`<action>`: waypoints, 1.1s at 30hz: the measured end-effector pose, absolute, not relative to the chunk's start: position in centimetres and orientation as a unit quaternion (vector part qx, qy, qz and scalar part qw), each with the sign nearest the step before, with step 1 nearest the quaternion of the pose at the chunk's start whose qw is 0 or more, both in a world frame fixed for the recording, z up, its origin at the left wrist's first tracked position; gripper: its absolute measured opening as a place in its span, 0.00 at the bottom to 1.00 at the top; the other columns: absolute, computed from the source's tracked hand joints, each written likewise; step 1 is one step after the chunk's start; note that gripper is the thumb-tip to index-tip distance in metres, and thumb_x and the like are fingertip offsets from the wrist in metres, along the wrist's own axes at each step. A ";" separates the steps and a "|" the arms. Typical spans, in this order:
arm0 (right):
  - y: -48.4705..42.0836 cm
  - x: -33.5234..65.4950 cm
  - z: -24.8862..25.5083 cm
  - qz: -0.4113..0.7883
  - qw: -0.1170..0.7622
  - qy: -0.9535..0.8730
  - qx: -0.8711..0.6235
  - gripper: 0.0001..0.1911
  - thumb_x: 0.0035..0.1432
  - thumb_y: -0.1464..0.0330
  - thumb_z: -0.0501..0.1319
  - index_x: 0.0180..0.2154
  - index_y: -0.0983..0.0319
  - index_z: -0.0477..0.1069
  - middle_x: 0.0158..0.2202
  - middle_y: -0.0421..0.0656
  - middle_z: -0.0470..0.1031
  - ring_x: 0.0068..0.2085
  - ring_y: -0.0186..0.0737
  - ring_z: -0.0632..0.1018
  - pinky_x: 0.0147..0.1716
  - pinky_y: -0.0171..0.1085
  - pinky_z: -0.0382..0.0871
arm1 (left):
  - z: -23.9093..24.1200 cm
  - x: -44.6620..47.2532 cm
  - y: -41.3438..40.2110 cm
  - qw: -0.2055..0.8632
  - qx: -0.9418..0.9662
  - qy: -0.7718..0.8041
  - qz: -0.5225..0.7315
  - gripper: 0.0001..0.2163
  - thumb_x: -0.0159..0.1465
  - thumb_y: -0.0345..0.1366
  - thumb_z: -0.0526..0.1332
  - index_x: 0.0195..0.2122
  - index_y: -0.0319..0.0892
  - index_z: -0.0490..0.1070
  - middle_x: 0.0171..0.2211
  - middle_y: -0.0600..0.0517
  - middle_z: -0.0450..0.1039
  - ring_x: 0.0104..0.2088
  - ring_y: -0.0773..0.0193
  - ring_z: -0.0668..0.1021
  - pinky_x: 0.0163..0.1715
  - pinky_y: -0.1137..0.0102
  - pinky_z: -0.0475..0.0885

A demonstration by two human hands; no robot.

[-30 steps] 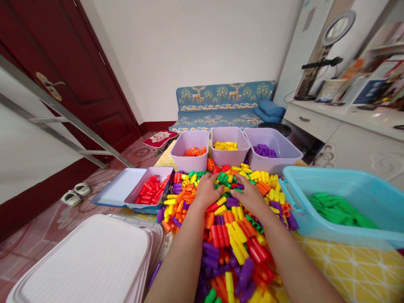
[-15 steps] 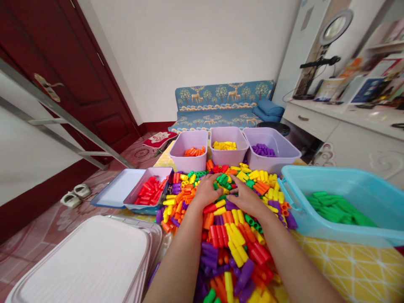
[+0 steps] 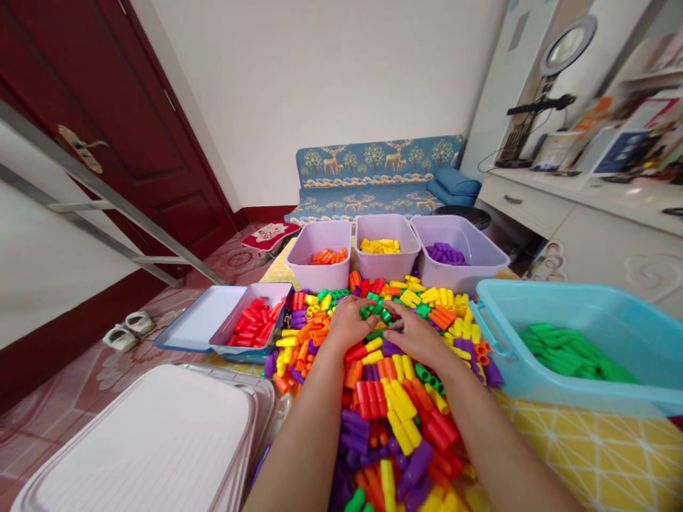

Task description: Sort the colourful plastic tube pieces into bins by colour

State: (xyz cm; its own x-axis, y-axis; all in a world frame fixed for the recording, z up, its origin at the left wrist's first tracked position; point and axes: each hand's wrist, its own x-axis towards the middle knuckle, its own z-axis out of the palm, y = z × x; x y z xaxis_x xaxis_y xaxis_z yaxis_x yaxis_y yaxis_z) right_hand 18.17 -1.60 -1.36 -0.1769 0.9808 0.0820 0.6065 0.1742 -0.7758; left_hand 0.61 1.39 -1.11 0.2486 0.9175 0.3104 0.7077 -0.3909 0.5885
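Note:
A heap of coloured plastic tubes [image 3: 400,398], shaped like marker caps and barrels, covers the middle of the table. At its far part, a cluster of green plastic caps [image 3: 378,311] sits between my two hands. My left hand [image 3: 349,327] curls round the cluster from the left, its thumb pointing inward. From the right, my right hand [image 3: 419,334] closes its bent fingers against the same caps. Some fingertips are hidden behind the caps. Red and yellow tubes [image 3: 366,350] lie just below the hands.
Lilac bins hold orange pieces [image 3: 329,257], yellow pieces [image 3: 380,246] and purple pieces [image 3: 445,254] along the far edge. A blue tub [image 3: 565,295] with green pieces stands right. Left are an open box [image 3: 218,334] of red pieces and white lids [image 3: 144,434].
My right hand's fingers have moved slightly left and in, closer round the green caps. The left hand stays nearly in place. The green caps have shifted a little between the hands.

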 end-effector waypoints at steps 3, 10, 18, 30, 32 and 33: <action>-1.7 18.1 -1.3 0.317 0.313 -0.695 -0.564 0.36 0.48 0.70 0.62 0.60 0.57 0.60 0.39 0.44 0.78 0.40 0.44 0.78 0.37 0.40 0.71 | -1.3 0.6 1.6 0.252 0.733 0.495 0.393 0.10 0.55 0.32 0.63 0.38 0.42 0.78 0.38 0.48 0.76 0.41 0.58 0.76 0.45 0.65 0.70; -1.5 18.0 -1.0 0.352 0.414 -0.675 -0.498 0.20 0.47 0.71 0.61 0.45 0.60 0.73 0.50 0.46 0.71 0.37 0.37 0.77 0.39 0.38 0.72 | -1.0 1.2 1.4 0.438 0.652 0.397 0.474 0.05 0.54 0.34 0.63 0.30 0.38 0.75 0.24 0.54 0.72 0.26 0.68 0.73 0.28 0.74 0.67; -2.0 17.6 0.4 0.374 0.481 -0.626 -0.486 0.13 0.52 0.63 0.62 0.40 0.61 0.73 0.37 0.43 0.77 0.33 0.38 0.77 0.36 0.39 0.72 | -0.2 1.4 1.0 0.463 0.578 0.386 0.550 0.10 0.53 0.42 0.65 0.26 0.39 0.72 0.18 0.58 0.63 0.19 0.73 0.64 0.21 0.77 0.58; -1.8 17.6 1.3 0.427 0.653 -0.429 -0.455 0.18 0.46 0.64 0.66 0.41 0.60 0.70 0.33 0.41 0.76 0.33 0.40 0.78 0.36 0.43 0.75 | 0.0 1.4 1.1 0.492 0.524 0.360 0.595 0.09 0.50 0.38 0.63 0.28 0.42 0.64 0.19 0.60 0.63 0.22 0.71 0.70 0.28 0.75 0.65; -2.1 17.9 2.6 0.402 0.751 -0.354 -0.386 0.15 0.47 0.66 0.67 0.39 0.60 0.71 0.33 0.38 0.75 0.33 0.36 0.78 0.40 0.42 0.75 | -0.1 1.2 1.1 0.485 0.515 0.364 0.606 0.08 0.50 0.37 0.62 0.28 0.42 0.64 0.19 0.60 0.63 0.22 0.70 0.71 0.27 0.75 0.65; -2.3 18.2 3.3 0.378 0.798 -0.317 -0.346 0.13 0.47 0.68 0.66 0.37 0.59 0.70 0.32 0.37 0.75 0.34 0.34 0.78 0.44 0.41 0.74 | -0.1 1.2 1.2 0.485 0.513 0.363 0.608 0.08 0.50 0.37 0.61 0.28 0.42 0.63 0.18 0.60 0.63 0.22 0.70 0.71 0.27 0.75 0.65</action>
State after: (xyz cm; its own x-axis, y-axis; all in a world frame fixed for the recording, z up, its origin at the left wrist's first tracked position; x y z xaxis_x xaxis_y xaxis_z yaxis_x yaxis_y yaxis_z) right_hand 18.22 -2.35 3.35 0.5128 0.8230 0.2444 -0.3847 0.4748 -0.7916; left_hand 1.19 1.16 -0.07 -0.0031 0.9624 0.2717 -0.2169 -0.2659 0.9393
